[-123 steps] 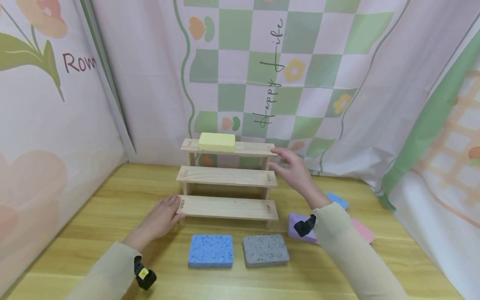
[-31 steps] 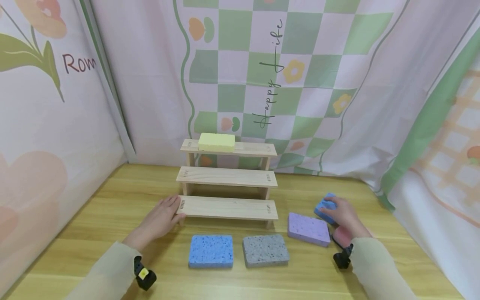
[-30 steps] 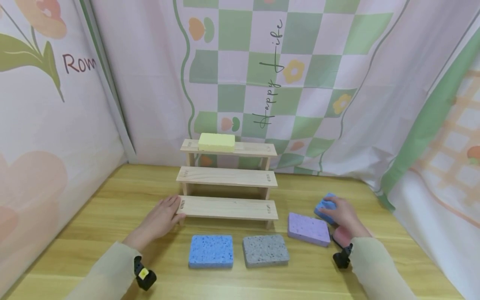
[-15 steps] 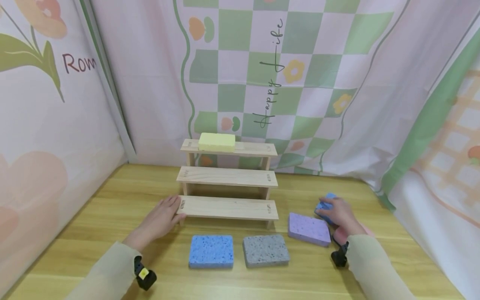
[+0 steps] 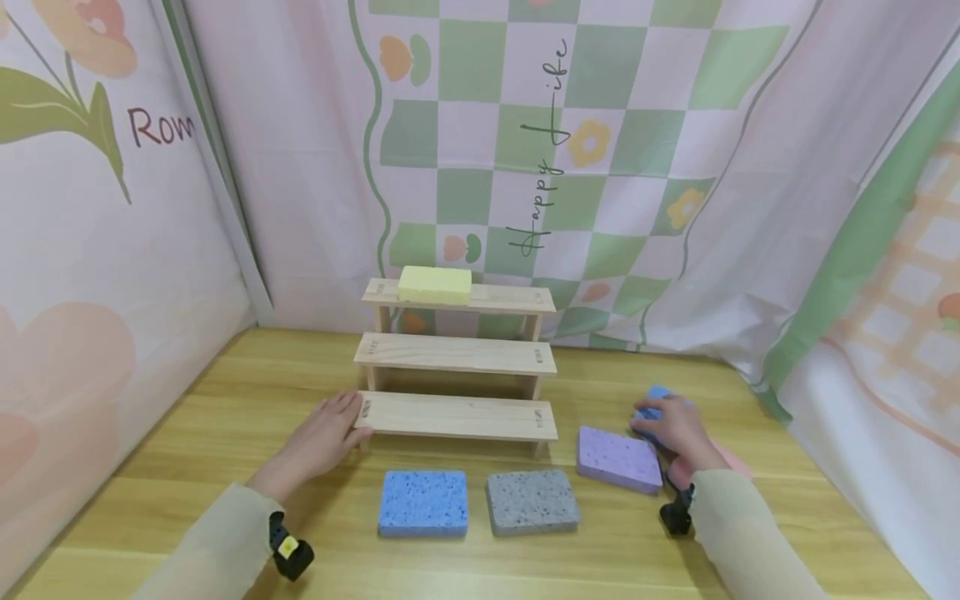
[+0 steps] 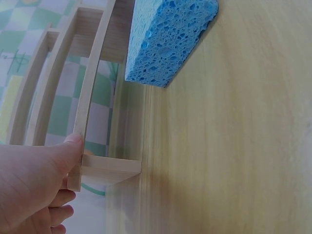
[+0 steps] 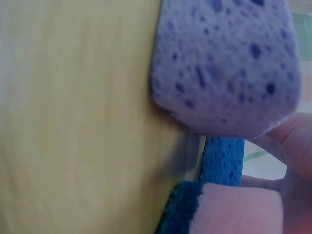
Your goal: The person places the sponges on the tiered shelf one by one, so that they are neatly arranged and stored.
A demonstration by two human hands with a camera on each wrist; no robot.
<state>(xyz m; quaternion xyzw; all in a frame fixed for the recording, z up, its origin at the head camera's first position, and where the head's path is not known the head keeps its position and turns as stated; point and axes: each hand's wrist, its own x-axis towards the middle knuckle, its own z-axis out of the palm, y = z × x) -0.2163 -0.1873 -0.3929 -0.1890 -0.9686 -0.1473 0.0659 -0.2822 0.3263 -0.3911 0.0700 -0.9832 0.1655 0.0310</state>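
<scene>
My left hand (image 5: 318, 437) grips the left end of the lowest board of a three-tier wooden stand (image 5: 457, 415). In the left wrist view the thumb (image 6: 70, 148) presses the board's edge, with the fingers behind it. At the right, my right hand (image 5: 678, 429) holds a blue sponge (image 5: 647, 413) on the table between thumb and fingers, covering much of it. Close by lies a purple sponge (image 5: 618, 459). A pink sponge (image 5: 731, 458), partly under the right wrist, shows a dark green side (image 7: 178, 209) in the right wrist view.
On the top board sits a pale yellow sponge (image 5: 435, 285). Before the stand lie a speckled blue sponge (image 5: 422, 502) and a grey sponge (image 5: 532, 500) on the wood-grain table (image 5: 465, 575). Printed curtains (image 5: 300, 208) close off the back and sides.
My right hand has left the stand's top right end and come down to the blue sponge at the right. It has since shifted slightly left. My left hand stays put.
</scene>
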